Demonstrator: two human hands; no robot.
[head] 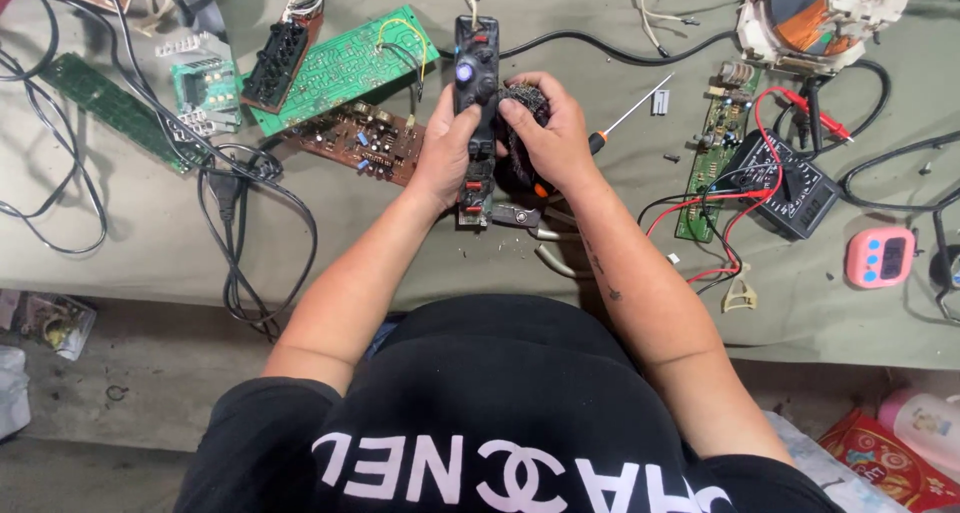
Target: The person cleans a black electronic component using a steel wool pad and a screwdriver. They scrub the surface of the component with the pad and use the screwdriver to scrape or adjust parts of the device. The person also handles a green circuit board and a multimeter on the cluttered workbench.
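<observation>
A long black panel (475, 103) with knobs and red buttons is held upright over the grey-green cloth (400, 263), just in front of the person's body. The left hand (445, 153) is wrapped around the panel's left edge, fingers curled shut on it, thumb near the round knob. The right hand (550, 133) is closed on a dark round wire pad (520, 108), and the pad is pressed against the panel's right side. The step in hand looks like rubbing the panel with the pad — that is a guess from how the two are pressed together. To do it well, the panel should be gripped tight so it does not twist, and the pad should be moved in small, soft strokes so the buttons are not scraped off or bent. The wire at the panel's top should be kept out of the pad. Pliers (525, 216) lie just under the hands, and a screwdriver (625, 118) rests to the right. A green circuit board (340, 68) and a brown circuit board (355, 138) lie to the left — near, but not touching the hands. A black meter (785, 188) with red leads sits well to the right.
</observation>
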